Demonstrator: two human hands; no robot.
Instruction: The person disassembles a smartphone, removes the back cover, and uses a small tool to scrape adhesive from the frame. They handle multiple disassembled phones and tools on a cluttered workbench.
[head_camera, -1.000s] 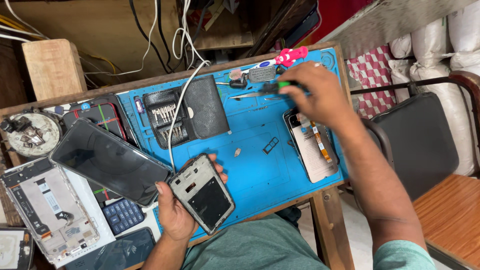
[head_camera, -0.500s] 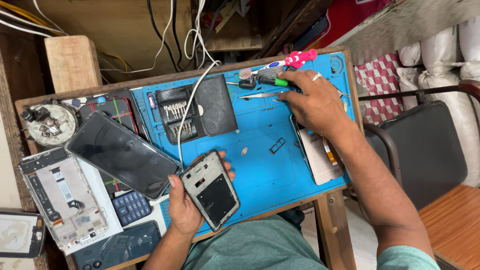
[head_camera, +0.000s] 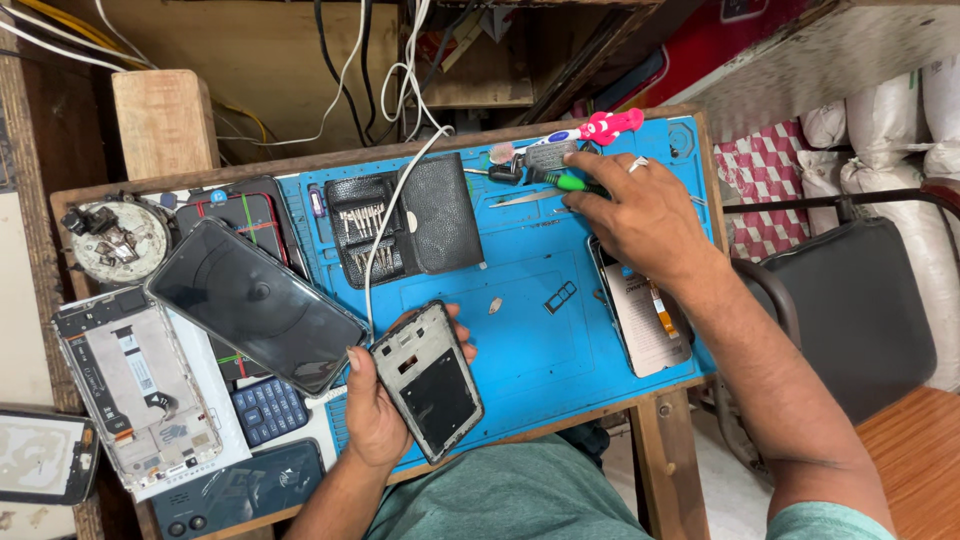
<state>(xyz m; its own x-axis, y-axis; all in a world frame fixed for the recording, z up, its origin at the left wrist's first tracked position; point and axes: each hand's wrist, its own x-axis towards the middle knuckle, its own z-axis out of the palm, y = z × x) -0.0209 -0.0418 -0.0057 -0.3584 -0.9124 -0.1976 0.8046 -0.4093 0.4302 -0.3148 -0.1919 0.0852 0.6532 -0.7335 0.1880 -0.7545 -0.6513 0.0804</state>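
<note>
Beside the left hand (head_camera: 375, 415) lie a dark phone screen (head_camera: 255, 305) and a white cable (head_camera: 375, 250); an open black bit case (head_camera: 405, 228) sits beyond it. That hand grips a stripped phone frame (head_camera: 428, 380) over the blue mat (head_camera: 530, 330). The right hand (head_camera: 635, 215), arm stretched forward, has its fingers curled onto a green-handled screwdriver (head_camera: 565, 181), with an opened phone (head_camera: 645, 320) under its wrist.

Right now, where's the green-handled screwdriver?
Head view, far edge of the blue mat: green-handled screwdriver under the right hand fingertips, just below the pink tool.
</note>
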